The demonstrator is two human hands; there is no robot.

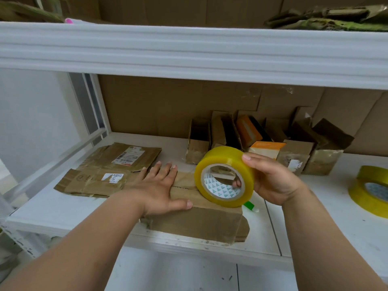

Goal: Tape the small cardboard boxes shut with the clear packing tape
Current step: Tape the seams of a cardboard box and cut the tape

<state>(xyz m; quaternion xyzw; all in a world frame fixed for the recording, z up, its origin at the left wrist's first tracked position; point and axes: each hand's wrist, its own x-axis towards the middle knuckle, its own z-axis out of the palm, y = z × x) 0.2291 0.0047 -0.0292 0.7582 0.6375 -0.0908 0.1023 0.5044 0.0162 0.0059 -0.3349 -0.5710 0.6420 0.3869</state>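
A small brown cardboard box (201,221) lies near the front edge of the white shelf (63,215). My left hand (161,190) presses flat on its top, fingers straight and spread. A roll of clear yellowish packing tape (223,176) stands on edge on the right part of the box top. My right hand (270,179) grips the roll, thumb over its outer face and a finger through the core. The tape's loose end cannot be made out.
Flattened cardboard boxes (109,171) lie to the left. Several small open boxes (262,141) stand at the back right. Two more tape rolls (369,190) are stacked at the far right. A green-and-white item (251,206) lies behind the box. An upper shelf (189,51) overhangs.
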